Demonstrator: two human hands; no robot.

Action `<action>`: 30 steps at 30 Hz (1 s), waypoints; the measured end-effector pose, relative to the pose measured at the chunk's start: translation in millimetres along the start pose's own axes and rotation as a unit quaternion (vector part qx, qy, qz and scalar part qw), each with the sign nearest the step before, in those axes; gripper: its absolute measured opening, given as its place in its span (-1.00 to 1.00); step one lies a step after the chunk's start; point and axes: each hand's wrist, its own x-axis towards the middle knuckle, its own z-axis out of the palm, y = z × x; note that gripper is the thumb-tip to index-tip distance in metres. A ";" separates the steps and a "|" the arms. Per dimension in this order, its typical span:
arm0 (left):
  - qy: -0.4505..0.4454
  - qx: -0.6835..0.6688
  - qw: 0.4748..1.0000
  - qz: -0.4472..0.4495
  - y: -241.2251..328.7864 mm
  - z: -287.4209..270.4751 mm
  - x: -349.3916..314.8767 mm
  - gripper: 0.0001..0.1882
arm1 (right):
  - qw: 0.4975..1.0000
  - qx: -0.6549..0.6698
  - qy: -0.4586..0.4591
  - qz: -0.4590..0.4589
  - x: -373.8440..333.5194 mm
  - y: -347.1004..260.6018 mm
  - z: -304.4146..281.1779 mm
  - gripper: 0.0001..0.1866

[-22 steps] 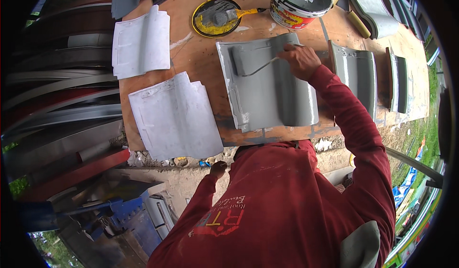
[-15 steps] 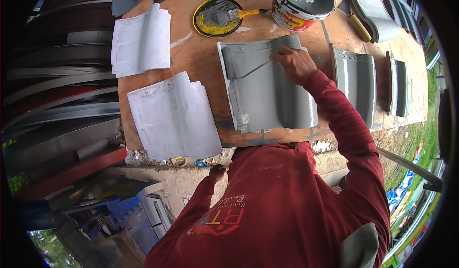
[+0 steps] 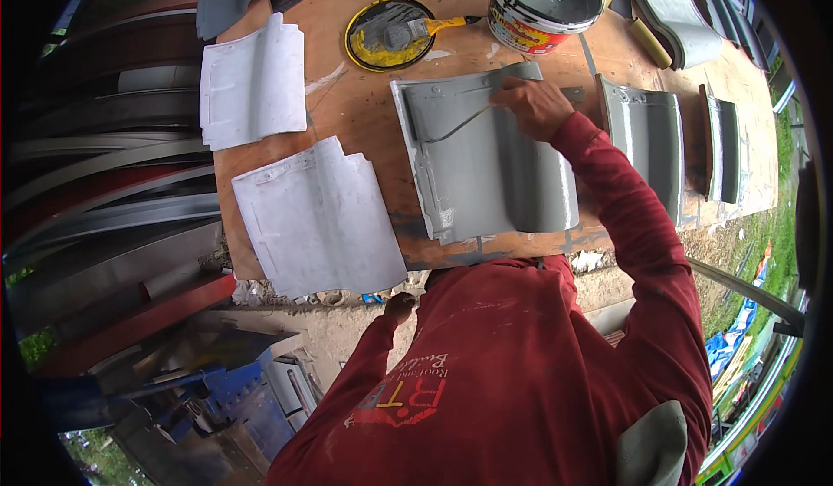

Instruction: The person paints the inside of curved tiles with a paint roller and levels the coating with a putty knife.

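Observation:
My right hand (image 3: 536,107) is closed around a thin, grey-smeared paintbrush (image 3: 460,124), seen edge-on. Its tip bends against the upper left of a wavy roof tile (image 3: 477,178) coated in wet-looking grey paint; the other end pokes out right of my knuckles. My left hand (image 3: 400,305) hangs low beside my body, short of the table edge, fingers curled in shadow with nothing visible in them. Left of the grey tile lie two white tiles, a near one (image 3: 317,217) and a far one (image 3: 253,82). Two more grey tiles stand right, a wider one (image 3: 644,152) and a narrower-looking one (image 3: 722,156).
Beyond the tile stands a paint bucket (image 3: 538,17) of grey paint. A yellow-handled brush (image 3: 438,24) rests on a paint-covered lid (image 3: 369,48). More tiles (image 3: 672,13) lie at the far right. The wooden table (image 3: 347,113) ends near my waist; metal profiles (image 3: 113,100) are stacked left.
My right hand has shifted very slightly, still gripping the brush at the tile's upper part, and the brush's far end now shows right of it. The whole view has moved a little.

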 end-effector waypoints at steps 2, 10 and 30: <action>0.018 -0.168 0.982 -0.083 -6.0 4.8 1.9 -0.73 | 0.999 0.030 -0.035 0.012 -3.1 14.4 -8.5 -0.61; 0.011 -0.097 0.993 -0.071 -8.6 21.3 -3.2 -0.71 | 0.998 0.048 -0.026 0.008 11.1 16.9 4.3 -0.62; -0.040 -0.067 0.995 -0.069 -1.1 -0.2 -0.4 -0.69 | 0.998 0.018 0.016 0.052 -41.4 -34.9 6.2 -0.64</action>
